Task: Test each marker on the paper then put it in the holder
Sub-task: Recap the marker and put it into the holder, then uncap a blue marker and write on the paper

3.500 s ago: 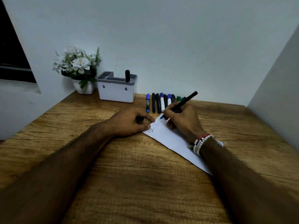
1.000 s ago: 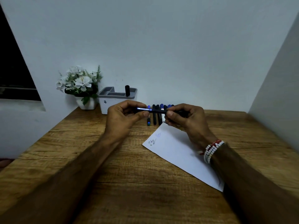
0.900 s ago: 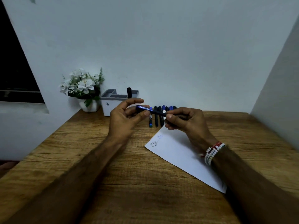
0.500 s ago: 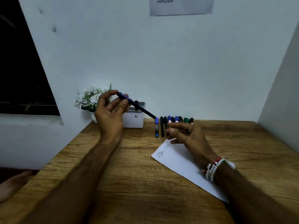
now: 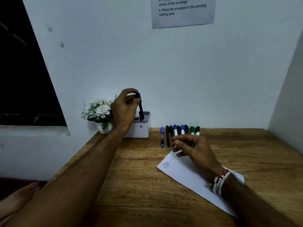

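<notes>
Head view | left hand [image 5: 124, 110] fingers pinch marker [image 5: 140, 107], low end at holder [image 5: 142, 131] | right hand [image 5: 195, 148] fingers loose, hold nothing, over paper [image 5: 188, 176]

Left hand [image 5: 125, 110], marker [image 5: 140, 108] over holder [image 5: 144, 126]

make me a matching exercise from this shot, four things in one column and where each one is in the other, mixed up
1 left hand
2 right hand
3 paper
4 flower pot

A stands left of the holder
B pinches a marker by its top, over the holder
C lies flat on the table, scribbles at its far corner
D above the paper's far corner, near the marker row

Pairs: 1-B, 2-D, 3-C, 4-A
</notes>
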